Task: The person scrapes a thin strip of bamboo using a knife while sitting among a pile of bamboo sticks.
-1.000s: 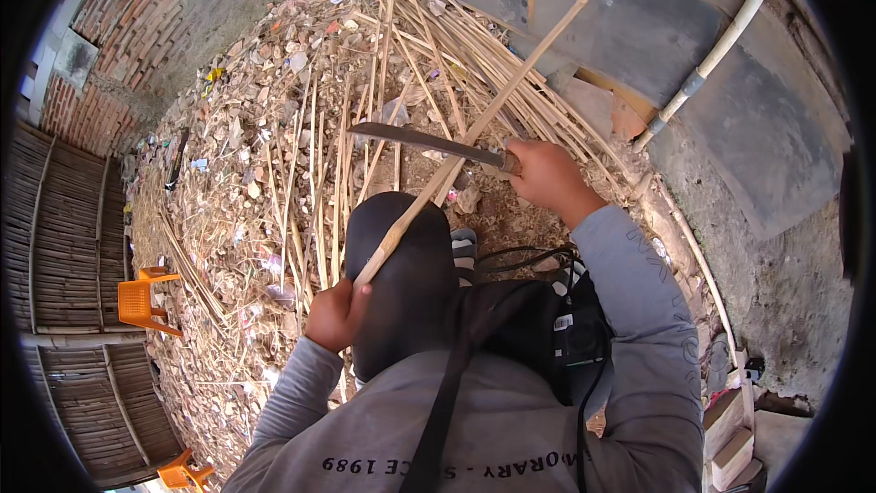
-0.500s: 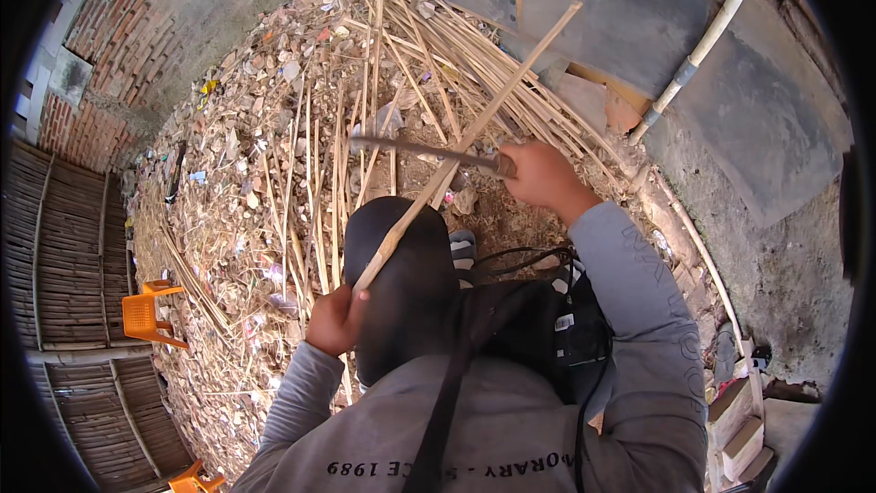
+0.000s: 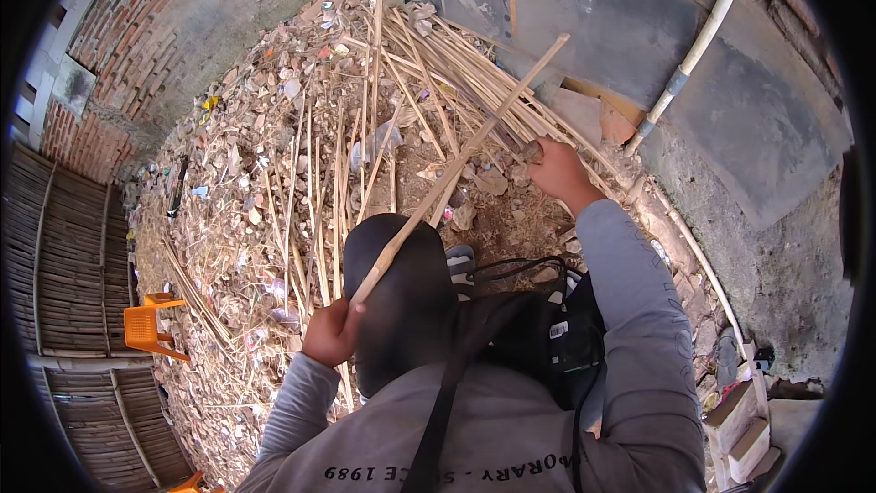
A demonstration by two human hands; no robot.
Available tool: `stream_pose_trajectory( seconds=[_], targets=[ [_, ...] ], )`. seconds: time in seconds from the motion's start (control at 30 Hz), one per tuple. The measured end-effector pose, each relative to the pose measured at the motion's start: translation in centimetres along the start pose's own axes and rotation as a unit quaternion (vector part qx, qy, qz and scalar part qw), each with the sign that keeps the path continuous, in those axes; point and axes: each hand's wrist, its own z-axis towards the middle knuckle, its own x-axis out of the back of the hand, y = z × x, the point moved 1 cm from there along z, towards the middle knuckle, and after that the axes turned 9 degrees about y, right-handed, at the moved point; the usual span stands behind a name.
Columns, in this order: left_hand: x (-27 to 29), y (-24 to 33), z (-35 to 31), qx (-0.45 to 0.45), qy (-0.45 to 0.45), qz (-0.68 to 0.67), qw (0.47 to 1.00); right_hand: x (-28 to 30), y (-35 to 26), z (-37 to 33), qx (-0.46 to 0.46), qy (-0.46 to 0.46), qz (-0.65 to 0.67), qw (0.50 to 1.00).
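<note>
Left hand (image 3: 333, 330), seven-thirty: grip clamped on near end of split-bamboo strip (image 3: 429, 201), slanting over dark-clad knee (image 3: 401, 319) toward one o'clock. Right hand (image 3: 558, 172), two o'clock: grip wrapped round machete handle (image 3: 532, 152); blade contact can't tell. Bamboo bundle (image 3: 470, 59), twelve. Orange plastic chair (image 3: 144, 327), eight.

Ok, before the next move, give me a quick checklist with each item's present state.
1. Left hand gripping the held strip near its lower end: ok.
2. Right hand closed on the knife handle: ok.
3. Left hand away from the blade: ok, well down the strip.
4. Strip resting on the dark-clad knee: cannot tell; it crosses over, contact unclear.
5. Blade touching the strip: cannot tell, blurred there.
6. Ground ahead free of loose pieces: not ok, strips and debris cover it.
</note>
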Motion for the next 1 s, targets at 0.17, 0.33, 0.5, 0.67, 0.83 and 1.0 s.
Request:
stream_pose_trajectory(
  seconds=[0.17, 0.33, 0.5, 0.67, 0.83, 1.0],
  targets=[
    [0.5, 0.3, -0.6, -0.026, 0.002, 0.028, 0.999, 2.0, -3.4, -0.6, 0.082, -0.057, -0.053, 0.994],
    [-0.5, -0.2, -1.5, -0.025, 0.054, 0.072, 0.996, 1.4, -5.7, -1.6, 0.157, -0.151, -0.107, 0.97],
    [-0.6, 0.2, -0.9, -0.036, 0.051, 0.085, 0.994, -0.3, -2.5, -1.6, 0.099, -0.082, -0.061, 0.99],
    [-0.7, -0.7, -1.7, -0.04, 0.046, 0.046, 0.997, 0.8, -5.2, -1.3, 0.124, -0.125, -0.028, 0.984],
    [-0.3, 0.0, -1.4, -0.026, 0.036, 0.055, 0.998, 0.8, -4.3, -1.6, 0.078, -0.099, -0.072, 0.989],
    [-0.2, -0.8, -2.3, -0.036, 0.037, 0.04, 0.998, 1.7, -6.2, -1.5, 0.133, -0.079, -0.053, 0.987]
  ],
)
